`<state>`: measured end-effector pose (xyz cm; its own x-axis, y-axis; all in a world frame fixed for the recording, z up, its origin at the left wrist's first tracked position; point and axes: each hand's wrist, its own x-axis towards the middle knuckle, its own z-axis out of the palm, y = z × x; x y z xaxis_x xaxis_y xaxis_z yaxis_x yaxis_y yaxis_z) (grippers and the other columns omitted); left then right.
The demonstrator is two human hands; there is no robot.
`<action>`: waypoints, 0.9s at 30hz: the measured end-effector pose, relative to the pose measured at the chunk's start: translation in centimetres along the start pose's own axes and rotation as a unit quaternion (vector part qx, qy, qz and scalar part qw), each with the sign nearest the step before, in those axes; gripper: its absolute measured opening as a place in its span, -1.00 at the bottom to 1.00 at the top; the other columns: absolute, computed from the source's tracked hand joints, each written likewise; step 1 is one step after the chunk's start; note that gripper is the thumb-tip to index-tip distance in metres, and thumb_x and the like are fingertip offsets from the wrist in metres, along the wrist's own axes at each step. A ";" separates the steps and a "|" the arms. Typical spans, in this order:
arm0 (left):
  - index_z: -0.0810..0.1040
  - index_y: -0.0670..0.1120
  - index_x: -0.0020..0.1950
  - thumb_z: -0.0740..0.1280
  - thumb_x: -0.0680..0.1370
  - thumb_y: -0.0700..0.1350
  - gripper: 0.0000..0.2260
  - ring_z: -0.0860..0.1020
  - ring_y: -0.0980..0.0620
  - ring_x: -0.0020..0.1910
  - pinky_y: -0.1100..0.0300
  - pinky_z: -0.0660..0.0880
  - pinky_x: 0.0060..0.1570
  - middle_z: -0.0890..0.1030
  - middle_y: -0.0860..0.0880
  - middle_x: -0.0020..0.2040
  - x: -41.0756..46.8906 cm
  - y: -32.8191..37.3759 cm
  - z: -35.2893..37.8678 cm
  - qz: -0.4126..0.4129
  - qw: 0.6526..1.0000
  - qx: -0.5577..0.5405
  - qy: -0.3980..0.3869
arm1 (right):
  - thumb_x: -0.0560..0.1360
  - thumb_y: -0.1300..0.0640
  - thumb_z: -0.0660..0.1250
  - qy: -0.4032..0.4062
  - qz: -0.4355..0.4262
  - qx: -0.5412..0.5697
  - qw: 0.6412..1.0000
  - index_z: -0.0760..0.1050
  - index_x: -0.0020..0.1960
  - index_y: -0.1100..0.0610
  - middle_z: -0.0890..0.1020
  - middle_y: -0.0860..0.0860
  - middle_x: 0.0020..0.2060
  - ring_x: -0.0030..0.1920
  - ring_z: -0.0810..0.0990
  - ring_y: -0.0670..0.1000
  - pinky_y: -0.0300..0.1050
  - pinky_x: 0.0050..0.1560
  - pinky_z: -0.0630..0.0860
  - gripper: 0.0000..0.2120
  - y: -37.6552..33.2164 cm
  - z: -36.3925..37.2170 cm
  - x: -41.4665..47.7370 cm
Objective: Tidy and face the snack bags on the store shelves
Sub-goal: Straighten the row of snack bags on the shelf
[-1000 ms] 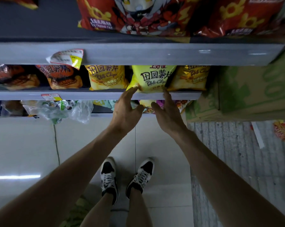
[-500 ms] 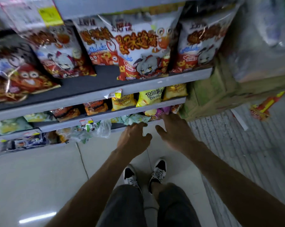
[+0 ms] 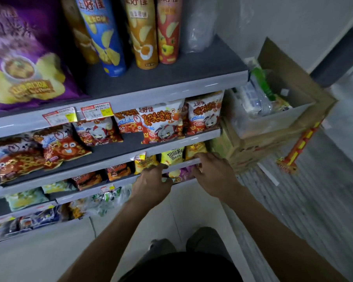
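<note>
Lower shelf lip [image 3: 177, 167]: left hand [image 3: 151, 186], right hand [image 3: 214, 178] fingers loosely extended, tips at yellow bags [image 3: 172, 156] (grasping neither).

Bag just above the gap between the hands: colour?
The bag is bright yellow with black lettering; head view.

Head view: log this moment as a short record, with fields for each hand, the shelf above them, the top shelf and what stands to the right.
left hand: open, fingertips at the shelf rim beside a yellow potato chip bag
right hand: open, fingers at the same rim before a golden chip bag
shelf above: red-and-white snack bags, some upright, some lying flat
top shelf: chip canisters upright, purple chip bag at left
right side: open cardboard box of goods
</note>
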<state>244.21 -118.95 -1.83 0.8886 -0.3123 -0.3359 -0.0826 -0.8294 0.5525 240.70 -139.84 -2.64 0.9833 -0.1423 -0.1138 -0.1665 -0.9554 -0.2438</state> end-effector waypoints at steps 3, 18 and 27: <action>0.54 0.01 0.48 0.34 0.57 0.12 -0.51 0.59 -0.15 0.35 -0.04 0.57 0.27 0.63 -0.07 0.37 0.3 0.9 -0.9 -0.007 1.000 -0.005 0.019 | 0.58 -0.13 0.28 -0.006 -0.010 0.004 1.000 0.52 0.33 0.07 0.66 0.05 0.14 0.22 0.57 0.13 0.04 0.20 0.49 -0.59 0.4 -0.8 0.1; 0.58 0.05 0.38 0.34 0.61 0.04 -0.66 0.61 -0.18 0.24 -0.01 0.58 0.12 0.67 -0.01 0.25 0.1 -3.6 -5.0 -0.184 0.978 -0.038 0.094 | 0.64 -0.13 0.20 -0.151 -0.206 0.009 0.967 0.32 0.52 0.04 0.50 0.03 0.36 0.36 0.47 0.15 0.10 0.32 0.47 -0.50 -8.6 -0.4 5.8; 0.60 0.05 0.27 0.33 0.60 0.03 -0.74 0.61 -0.19 0.19 0.03 0.54 -0.04 0.70 -0.02 0.18 -2.2 -17.9 -11.7 -0.207 0.973 -0.037 0.098 | 0.64 -0.11 0.26 -0.141 -0.217 0.000 0.966 0.37 0.47 0.01 0.54 0.00 0.38 0.37 0.49 0.13 0.13 0.31 0.47 -0.55 -23.3 3.9 7.2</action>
<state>249.01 -98.01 -2.07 0.9081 0.1415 -0.3942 0.3272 -0.8272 0.4568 251.34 -117.55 -1.57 0.9006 0.3488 -0.2592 0.2578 -0.9089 -0.3277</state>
